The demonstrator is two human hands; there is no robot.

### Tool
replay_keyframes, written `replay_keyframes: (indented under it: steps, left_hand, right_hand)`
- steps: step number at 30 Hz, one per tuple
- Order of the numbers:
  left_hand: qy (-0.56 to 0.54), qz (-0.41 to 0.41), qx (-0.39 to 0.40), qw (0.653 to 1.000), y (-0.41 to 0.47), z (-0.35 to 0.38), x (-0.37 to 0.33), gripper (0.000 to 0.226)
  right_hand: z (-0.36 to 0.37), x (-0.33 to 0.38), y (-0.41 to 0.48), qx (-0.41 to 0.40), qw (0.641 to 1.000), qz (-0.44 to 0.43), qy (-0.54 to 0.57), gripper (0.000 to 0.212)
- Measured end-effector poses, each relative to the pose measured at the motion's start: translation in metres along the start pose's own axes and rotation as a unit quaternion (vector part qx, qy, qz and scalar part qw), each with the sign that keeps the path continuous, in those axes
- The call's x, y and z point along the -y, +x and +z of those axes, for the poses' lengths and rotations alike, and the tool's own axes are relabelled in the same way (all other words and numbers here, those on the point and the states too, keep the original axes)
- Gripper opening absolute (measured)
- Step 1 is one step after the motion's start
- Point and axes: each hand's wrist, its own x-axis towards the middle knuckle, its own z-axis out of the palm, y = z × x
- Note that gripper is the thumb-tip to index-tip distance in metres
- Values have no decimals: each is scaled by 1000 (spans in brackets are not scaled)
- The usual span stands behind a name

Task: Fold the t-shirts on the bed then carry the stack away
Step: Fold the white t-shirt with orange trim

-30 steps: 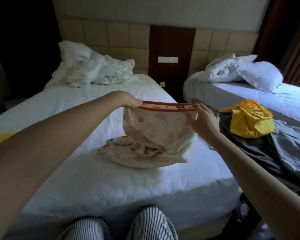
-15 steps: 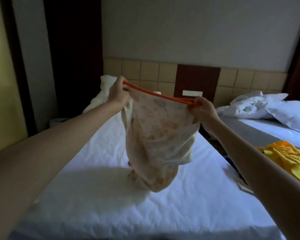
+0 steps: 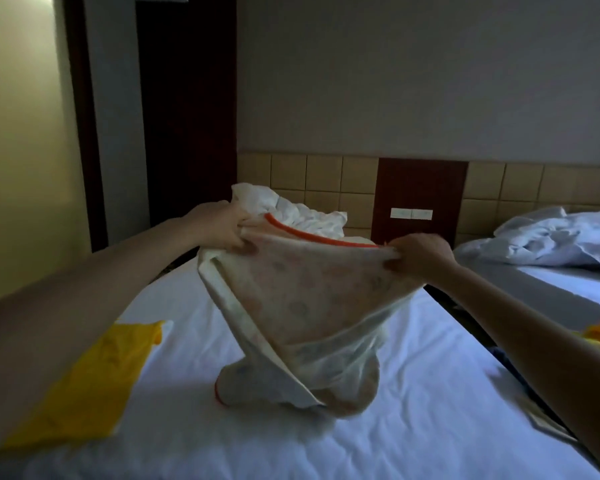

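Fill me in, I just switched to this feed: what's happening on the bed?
A person is holding a cream printed t-shirt up by its orange-trimmed neck end, the left hand and right hand each pinching a side. Its lower part sags onto the white bed, bunched and not yet folded. A yellow garment lies flat on the sheet near the left arm.

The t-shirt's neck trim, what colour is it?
Orange. The neck trim edges the pale, faintly printed t-shirt; the head view shows it.
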Motion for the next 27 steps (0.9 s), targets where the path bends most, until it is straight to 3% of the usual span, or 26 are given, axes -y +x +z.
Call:
replay_keyframes:
  steps: [2,3,4,6,7,8,11,12,13,14,15,16,17,18,20,22,24,26,27]
  left_hand:
    - [-9,-12,-1,1000,2,-4,10,26]
    - [-45,-24,-6,999,3,-7,16,28]
    - [-84,-42,-11,996,3,-10,20,27]
    - [-185,-87,-29,978,3,-20,25,16]
    - [-251,-106,-57,960,6,-25,26,12]
    - [-319,-127,-93,934,10,-30,25,14]
    - [-531,-181,-159,813,21,-46,21,22]
    - [-561,-177,-158,793,21,-51,18,22]
    - [-558,-155,-155,800,19,-53,16,21]
    - [-508,-123,-149,840,17,-54,16,20]
    - [-391,-85,-120,908,15,-52,21,21]
    - [-237,-53,-69,968,10,-50,24,26]
    - [-98,-40,-12,994,7,-46,29,31]
    - [-5,-51,38,998,4,-43,33,36]
    - [49,-76,55,994,0,-42,43,47]
    - [10,-81,16,997,-2,-41,52,47]
    - [-83,-69,-27,994,-1,-39,55,31]
    - [-218,-66,-38,973,0,-33,53,17]
    - [-287,-73,-24,955,-2,-28,49,11]
  right_hand:
    - [-2,-3,9,-29,992,25,124,20]
    - [-4,-6,12,-37,970,34,238,16]
    - [-11,-6,12,-22,925,43,376,15]
    - [-26,-3,13,11,802,55,594,18]
    - [-35,-1,16,11,763,52,644,19]
    - [-43,3,20,3,747,50,663,20]
    - [-59,17,34,-68,775,40,628,28]
    - [-60,18,39,-84,775,35,625,29]
    - [-60,21,41,-96,779,20,619,26]
    - [-57,20,43,-95,818,-11,568,16]
    - [-55,19,44,-66,881,-52,466,9]
    - [-52,17,45,-15,941,-82,327,22]
    - [-48,14,45,43,976,-106,186,34]
    - [-46,13,42,85,987,-112,82,43]
    - [-44,7,39,114,988,-108,-15,50]
    - [-39,-1,43,74,994,-79,26,36]
    - [-32,-4,49,17,984,-43,172,17]
    - [-28,-1,48,19,924,-29,382,2]
    - [-27,2,43,40,879,-16,475,11]
